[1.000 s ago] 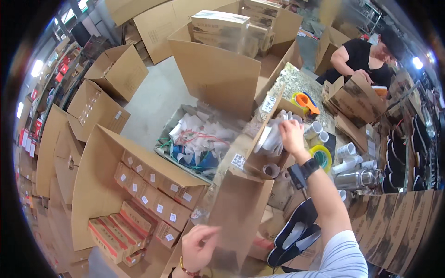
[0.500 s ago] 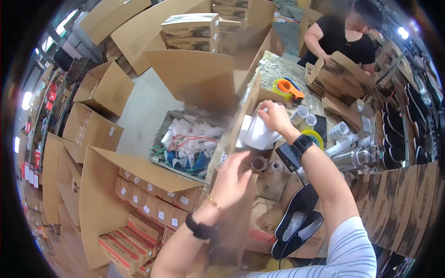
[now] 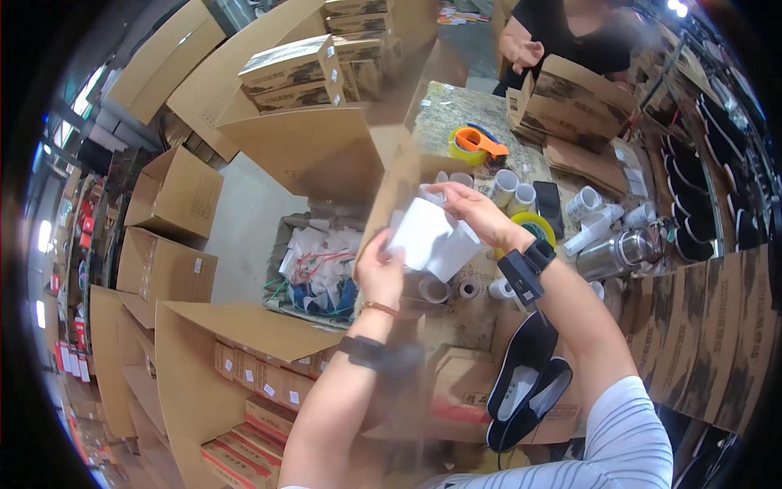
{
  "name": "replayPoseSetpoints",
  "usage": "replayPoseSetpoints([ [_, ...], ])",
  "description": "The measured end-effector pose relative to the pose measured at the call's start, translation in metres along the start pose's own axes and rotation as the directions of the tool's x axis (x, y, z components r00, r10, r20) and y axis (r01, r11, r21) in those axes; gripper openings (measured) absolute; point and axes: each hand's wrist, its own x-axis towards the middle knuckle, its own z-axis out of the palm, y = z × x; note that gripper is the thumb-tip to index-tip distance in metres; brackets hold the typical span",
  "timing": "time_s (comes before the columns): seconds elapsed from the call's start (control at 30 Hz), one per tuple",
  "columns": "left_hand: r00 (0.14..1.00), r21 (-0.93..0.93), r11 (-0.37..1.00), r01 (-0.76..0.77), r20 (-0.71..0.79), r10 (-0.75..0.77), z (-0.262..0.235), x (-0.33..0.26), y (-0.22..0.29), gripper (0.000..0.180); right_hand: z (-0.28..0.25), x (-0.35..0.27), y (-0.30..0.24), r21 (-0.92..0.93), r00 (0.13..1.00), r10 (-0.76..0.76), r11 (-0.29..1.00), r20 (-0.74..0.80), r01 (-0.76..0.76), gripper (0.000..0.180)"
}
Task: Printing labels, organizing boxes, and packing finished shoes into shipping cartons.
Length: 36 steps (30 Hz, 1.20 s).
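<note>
Between my two hands is a white label sheet (image 3: 422, 235), its loose end curving down beside my right hand. My left hand (image 3: 380, 267) is closed on its lower left edge, thumb on top. The fingers of my right hand (image 3: 471, 208) pinch its upper edge. Below it on the worktable (image 3: 446, 110) stand an open-ended roll (image 3: 433, 288) and a small white roll (image 3: 468, 288). More white rolls (image 3: 505, 186) and a yellow tape roll (image 3: 535, 228) lie by my right wrist.
An orange tape dispenser (image 3: 482, 143) and a steel flask (image 3: 617, 254) are on the table. Black shoes (image 3: 525, 379) lie nearer me. A bin of paper scraps (image 3: 281, 244) and open cartons (image 3: 175, 191) stand left. Across the table, a person (image 3: 574, 37) stands behind a brown box (image 3: 578, 102).
My left hand has moved up and closed on the white sheet. My right hand has lifted it off the table area toward the left hand. The whole view has shifted slightly.
</note>
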Motion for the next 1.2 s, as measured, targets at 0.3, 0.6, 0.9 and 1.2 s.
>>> replayPoseSetpoints([
  [0.3,0.973,-0.359,0.907,0.219,0.013,-0.23,-0.004,-0.002,0.013,0.026,-0.051,-0.043,0.046,-0.429,0.987,-0.161,0.893,-0.027,0.134,0.032],
  [0.6,0.957,-0.439,0.853,0.282,0.059,-0.285,-0.002,-0.014,0.018,0.029,-0.034,-0.076,0.071,-0.68,0.936,-0.351,0.69,-0.013,0.249,0.022],
  [0.9,0.918,-0.537,0.749,0.388,0.152,-0.366,-0.034,-0.044,-0.005,0.036,-0.01,-0.092,0.074,-0.74,0.84,-0.524,0.619,-0.139,0.263,0.024],
  [1.2,0.919,-0.576,0.718,0.39,0.196,-0.342,-0.05,-0.055,-0.015,0.031,0.004,-0.088,0.074,-0.657,0.786,-0.575,0.687,-0.229,0.311,0.015],
])
